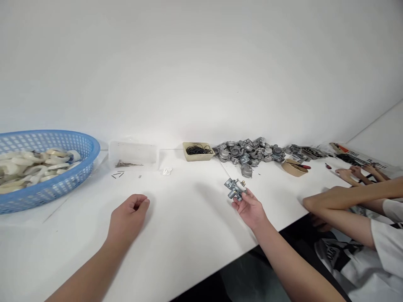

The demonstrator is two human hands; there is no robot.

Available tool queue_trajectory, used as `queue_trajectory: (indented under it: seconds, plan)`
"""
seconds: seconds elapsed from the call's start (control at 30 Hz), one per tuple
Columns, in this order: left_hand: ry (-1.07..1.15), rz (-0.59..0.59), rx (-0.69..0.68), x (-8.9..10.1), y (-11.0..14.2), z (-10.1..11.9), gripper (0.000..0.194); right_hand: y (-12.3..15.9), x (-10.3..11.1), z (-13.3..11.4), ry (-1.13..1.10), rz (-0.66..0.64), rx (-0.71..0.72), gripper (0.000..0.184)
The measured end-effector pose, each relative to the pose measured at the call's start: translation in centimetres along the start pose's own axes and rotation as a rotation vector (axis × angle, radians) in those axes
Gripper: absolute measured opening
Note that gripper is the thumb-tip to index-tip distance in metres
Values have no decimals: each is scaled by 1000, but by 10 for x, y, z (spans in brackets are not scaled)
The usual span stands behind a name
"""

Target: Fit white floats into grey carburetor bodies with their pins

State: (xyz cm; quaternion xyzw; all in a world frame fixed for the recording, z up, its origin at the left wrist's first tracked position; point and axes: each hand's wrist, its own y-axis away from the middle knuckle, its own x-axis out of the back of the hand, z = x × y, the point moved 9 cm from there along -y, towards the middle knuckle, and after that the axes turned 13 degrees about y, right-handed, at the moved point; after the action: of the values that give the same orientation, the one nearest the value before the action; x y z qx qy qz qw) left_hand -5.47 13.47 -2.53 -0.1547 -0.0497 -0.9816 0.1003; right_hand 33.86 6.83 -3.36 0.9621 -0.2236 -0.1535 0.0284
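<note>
1. Holding a small die-cast carburetor (234, 188) in my right hand (250, 209), fingers and thumb pinched around its body, just above the white table (176, 247), with a thin metal rod (223, 167) sticking out toward the parts pile.
2. Left hand (128, 216) is empty, fingers loosely curled, not quite a fist, over the table. Can't tell if it's touching.
3. Straight ahead sits a heap of grey metal castings (248, 153), beside a beige tray (192, 157) of black rubber rings (198, 150).
4. Further left: a clear plastic box (132, 153) with metal bits inside, then a blue plastic basket (94, 147) of pale pieces.
5. Off to the right, a co-worker's hands (348, 175) sit near a paper bowl (294, 169) holding a red-handled screwdriver (304, 166).
</note>
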Motion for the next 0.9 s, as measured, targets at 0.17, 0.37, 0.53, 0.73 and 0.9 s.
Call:
queue_trajectory:
  seconds: [0.17, 0.37, 0.53, 0.73, 0.9]
  plan:
    - [-26, 0, 10, 1, 1, 2, 21, -32, 57, -12, 119, 188, 47, 32]
    - [-42, 3, 11, 1, -1, 2, 20, -81, 86, -17, 277, 384, 89, 23]
    - [-43, 3, 31, 1, -1, -1, 21, -111, 78, -16, 370, 444, 125, 30]
    - [-43, 6, 13, 1, -1, 0, 26, -139, 67, -14, 445, 470, 146, 32]
    - [-29, 7, 11, 1, -2, -2, 27, -156, 67, -14, 511, 485, 165, 32]
